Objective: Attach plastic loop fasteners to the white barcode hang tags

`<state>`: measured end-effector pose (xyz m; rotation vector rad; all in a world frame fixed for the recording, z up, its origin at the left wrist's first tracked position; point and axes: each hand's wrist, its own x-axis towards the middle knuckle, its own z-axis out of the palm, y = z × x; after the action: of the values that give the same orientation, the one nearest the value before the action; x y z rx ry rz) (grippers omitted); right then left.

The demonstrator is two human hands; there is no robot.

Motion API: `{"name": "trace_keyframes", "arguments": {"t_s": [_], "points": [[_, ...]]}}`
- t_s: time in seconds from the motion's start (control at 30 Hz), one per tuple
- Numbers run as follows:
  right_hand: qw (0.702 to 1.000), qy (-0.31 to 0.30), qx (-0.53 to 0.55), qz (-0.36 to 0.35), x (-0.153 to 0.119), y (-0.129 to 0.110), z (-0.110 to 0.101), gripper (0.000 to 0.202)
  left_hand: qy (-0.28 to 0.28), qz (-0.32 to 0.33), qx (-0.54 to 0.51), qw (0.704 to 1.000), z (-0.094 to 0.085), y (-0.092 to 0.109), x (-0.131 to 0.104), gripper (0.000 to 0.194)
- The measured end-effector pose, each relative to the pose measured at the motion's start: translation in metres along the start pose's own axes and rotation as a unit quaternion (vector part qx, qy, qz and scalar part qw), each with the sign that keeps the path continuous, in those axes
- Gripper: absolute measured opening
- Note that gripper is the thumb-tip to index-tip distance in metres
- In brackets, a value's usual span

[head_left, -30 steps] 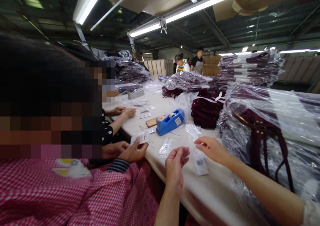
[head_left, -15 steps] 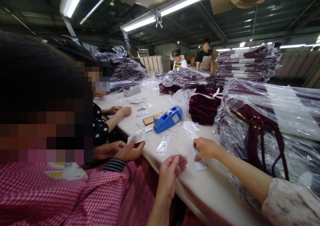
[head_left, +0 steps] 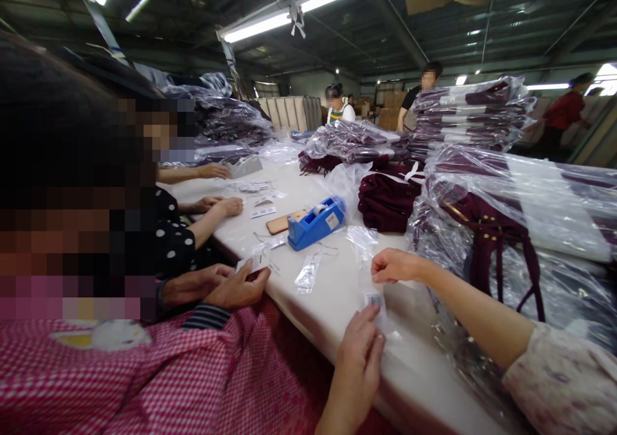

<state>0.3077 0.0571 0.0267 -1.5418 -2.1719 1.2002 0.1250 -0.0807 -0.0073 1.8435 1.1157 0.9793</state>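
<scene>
My left hand (head_left: 357,356) reaches up from the bottom, its fingers stretched out and the fingertips resting on the lower edge of a small barcode card (head_left: 375,302) that lies on the table. Above and to the right of the card, my right hand (head_left: 394,266) is closed in a pinch; whatever is between its fingertips is too small or clear to make out. Clear plastic bags (head_left: 362,237) lie just beyond my right hand. A labelled small clear bag (head_left: 307,274) rests to the left of the card. Behind it stands a blue tape dispenser (head_left: 315,224).
A phone (head_left: 285,221) lies left of the dispenser. Bagged maroon garments (head_left: 554,197) are piled along the right side, with a folded maroon garment (head_left: 389,202) nearer the middle. On the left, a person's hands (head_left: 245,286) hold a white card beside the table edge (head_left: 289,306).
My left hand has moved right and forward onto the card, where a barcode now shows. My right hand has lifted off the card and closed. The view has shifted slightly.
</scene>
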Motion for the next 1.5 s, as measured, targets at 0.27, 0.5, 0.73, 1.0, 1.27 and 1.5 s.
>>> {"name": "trace_keyframes", "arguments": {"t_s": [0.27,0.5,0.73,1.0,1.27,1.5], "points": [[0.990,0.085,0.041,-0.103,-0.036,-0.018,-0.008,0.006,0.177,-0.210,-0.332,0.902,-0.016,-0.003,0.003,0.029],[0.975,0.167,0.043,-0.142,-0.065,-0.014,0.016,0.009,0.123,-0.187,-0.279,0.934,-0.020,-0.001,0.002,0.031],[0.971,0.172,0.089,-0.139,-0.059,-0.003,0.021,0.009,0.110,-0.090,-0.150,0.978,-0.020,0.003,0.021,0.020],[0.968,0.175,0.004,-0.179,-0.068,-0.007,0.017,0.012,0.078,-0.142,-0.191,0.968,-0.051,-0.010,0.058,0.020],[0.962,0.196,0.029,-0.188,-0.069,-0.010,0.024,0.012,0.011,-0.067,-0.195,0.978,-0.051,0.000,0.106,0.019],[0.946,0.204,0.164,-0.190,-0.064,-0.004,0.038,0.008,0.035,-0.064,-0.269,0.961,-0.048,0.000,0.099,0.024]]}}
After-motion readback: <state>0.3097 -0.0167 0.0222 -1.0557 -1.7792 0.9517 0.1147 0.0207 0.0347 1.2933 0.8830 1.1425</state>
